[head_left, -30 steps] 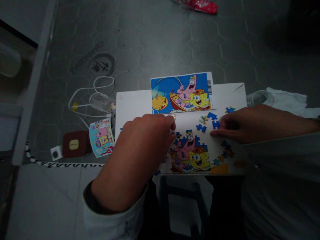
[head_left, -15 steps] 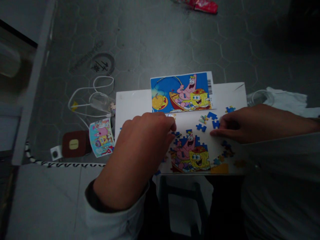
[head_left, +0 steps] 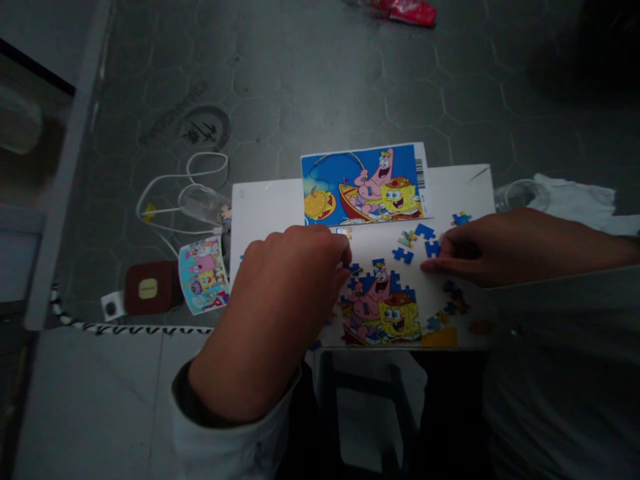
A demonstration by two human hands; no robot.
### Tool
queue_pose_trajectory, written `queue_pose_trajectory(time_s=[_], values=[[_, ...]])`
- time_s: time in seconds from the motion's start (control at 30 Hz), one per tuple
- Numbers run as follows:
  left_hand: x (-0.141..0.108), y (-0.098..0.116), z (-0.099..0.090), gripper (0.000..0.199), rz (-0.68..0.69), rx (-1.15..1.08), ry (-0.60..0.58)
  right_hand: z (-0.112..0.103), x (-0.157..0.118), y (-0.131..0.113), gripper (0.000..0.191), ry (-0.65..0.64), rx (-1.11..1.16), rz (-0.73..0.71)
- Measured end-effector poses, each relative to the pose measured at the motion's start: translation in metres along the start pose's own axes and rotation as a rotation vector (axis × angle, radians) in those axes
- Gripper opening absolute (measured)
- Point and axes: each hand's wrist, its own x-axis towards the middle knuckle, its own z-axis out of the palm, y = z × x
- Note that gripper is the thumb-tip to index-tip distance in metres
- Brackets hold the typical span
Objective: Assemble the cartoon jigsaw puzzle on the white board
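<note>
My left hand (head_left: 295, 287) is over the left part of the white board, its fingers curled together by the upper left edge of a partly joined jigsaw puzzle (head_left: 383, 310). Whatever lies in its fingertips is hidden; a small dark puzzle piece (head_left: 356, 269) shows just beside them. My right hand (head_left: 477, 247) rests at the right, thumb and forefinger apart, its forefinger by a blue puzzle piece (head_left: 431, 249). Loose blue pieces (head_left: 403, 255) and a multicoloured piece (head_left: 407, 238) are between the hands. The joined part shows a pink starfish and a yellow sponge figure.
A reference picture (head_left: 360, 183) overlaps the far edge of the white board (head_left: 265, 203). More loose pieces (head_left: 455, 297) lie at the right. Left of the board are a cartoon card (head_left: 204, 273), a brown box (head_left: 150, 287) and a white cable (head_left: 160, 177). A stool (head_left: 367, 383) stands below.
</note>
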Motion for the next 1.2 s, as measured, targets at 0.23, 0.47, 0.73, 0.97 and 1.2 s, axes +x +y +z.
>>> queue_pose_trajectory(time_s=[0.23, 0.47, 0.73, 0.97, 1.2], values=[[-0.001, 0.002, -0.001, 0.018, 0.003, 0.014, -0.002, -0.002, -0.004, -0.005, 0.038, -0.031, -0.006, 0.02], [-0.002, -0.001, -0.001, 0.016, 0.024, 0.013, 0.009, -0.001, -0.005, -0.004, 0.04, -0.023, -0.025, 0.013], [-0.001, -0.002, 0.002, 0.015, 0.012, -0.04, -0.015, 0.007, 0.002, 0.004, 0.049, -0.011, -0.042, -0.024], [0.003, -0.003, 0.0, 0.024, 0.028, -0.116, -0.099, 0.006, -0.003, 0.0, 0.043, -0.014, -0.006, -0.009], [-0.002, -0.011, 0.0, 0.022, 0.045, -0.271, -0.036, 0.006, -0.001, 0.001, 0.045, -0.007, 0.008, -0.024]])
